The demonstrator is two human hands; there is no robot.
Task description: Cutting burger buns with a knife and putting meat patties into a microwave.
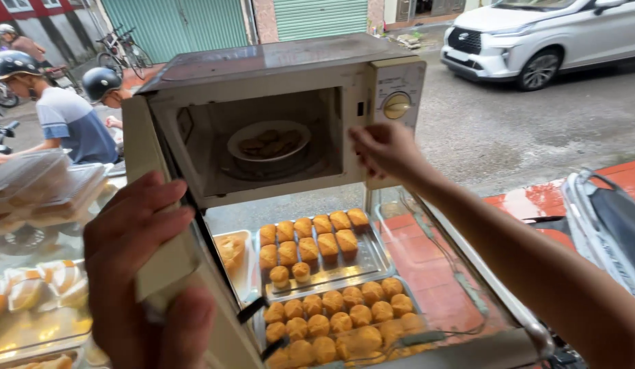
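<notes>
A cream microwave oven (276,68) stands on top of a glass display case, its door (150,198) swung open to the left. My left hand (143,266) grips the edge of that open door. Inside the oven a white plate (268,141) with flat brown pieces of food rests on the turntable. My right hand (384,150) is at the oven's front right, just below the round yellow dial (396,105), fingers curled near the cavity's edge; whether it grips anything is hard to tell.
Under the glass lie metal trays (372,263) with several golden small cakes (331,314). Stacked clear boxes of pastries (44,188) sit at left. Beyond are people in helmets on motorbikes (64,116), a white car (543,34) and a scooter (604,225) at right.
</notes>
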